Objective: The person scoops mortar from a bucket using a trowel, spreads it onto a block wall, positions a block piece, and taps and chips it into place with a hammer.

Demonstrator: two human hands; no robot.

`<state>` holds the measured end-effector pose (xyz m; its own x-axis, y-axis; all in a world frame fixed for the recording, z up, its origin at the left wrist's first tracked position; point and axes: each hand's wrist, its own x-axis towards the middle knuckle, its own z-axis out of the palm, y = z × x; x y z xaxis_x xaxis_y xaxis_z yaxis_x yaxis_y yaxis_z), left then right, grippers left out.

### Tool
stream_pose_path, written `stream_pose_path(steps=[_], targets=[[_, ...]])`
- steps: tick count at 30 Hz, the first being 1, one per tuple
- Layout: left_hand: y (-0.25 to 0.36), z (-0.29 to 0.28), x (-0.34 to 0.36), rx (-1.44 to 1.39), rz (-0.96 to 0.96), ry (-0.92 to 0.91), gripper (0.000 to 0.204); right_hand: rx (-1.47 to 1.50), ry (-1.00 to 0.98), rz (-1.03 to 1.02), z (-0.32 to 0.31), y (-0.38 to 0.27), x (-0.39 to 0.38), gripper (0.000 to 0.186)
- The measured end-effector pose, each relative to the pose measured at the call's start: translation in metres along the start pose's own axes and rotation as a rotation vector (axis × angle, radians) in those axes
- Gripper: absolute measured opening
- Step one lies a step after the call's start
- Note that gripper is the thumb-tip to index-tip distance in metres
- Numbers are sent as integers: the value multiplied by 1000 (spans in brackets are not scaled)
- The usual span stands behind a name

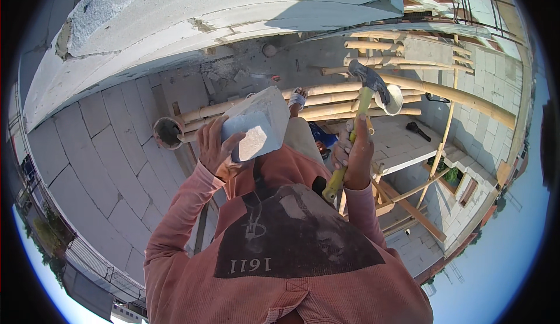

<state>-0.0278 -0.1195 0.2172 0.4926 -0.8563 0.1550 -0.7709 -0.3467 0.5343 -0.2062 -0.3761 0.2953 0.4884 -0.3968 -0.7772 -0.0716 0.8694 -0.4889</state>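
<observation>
My left hand grips a pale aerated concrete block from its left side, holding it up in front of my chest. The block is tilted, and one end face catches a bright patch of sun. To the right, my right hand is wrapped round the yellow-green handle of a claw hammer. The dark metal head points up and away from me, apart from the block. Below the hand, the handle's butt end shows near my body.
A pale block wall runs across ahead. Bamboo poles lie beneath me, near my sandalled foot. A mortar-stained bucket stands left and a white bucket right. A black object lies on a block ledge.
</observation>
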Motion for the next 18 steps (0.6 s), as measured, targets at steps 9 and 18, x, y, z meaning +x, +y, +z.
stream_pose_path(steps=[9,18], targets=[[1,3,16,21,35,19,83,-208,41,116,41,27,-12,36],[4,-2,25,12,10,-31,81,-565,-90,-14,18,36,2,36]])
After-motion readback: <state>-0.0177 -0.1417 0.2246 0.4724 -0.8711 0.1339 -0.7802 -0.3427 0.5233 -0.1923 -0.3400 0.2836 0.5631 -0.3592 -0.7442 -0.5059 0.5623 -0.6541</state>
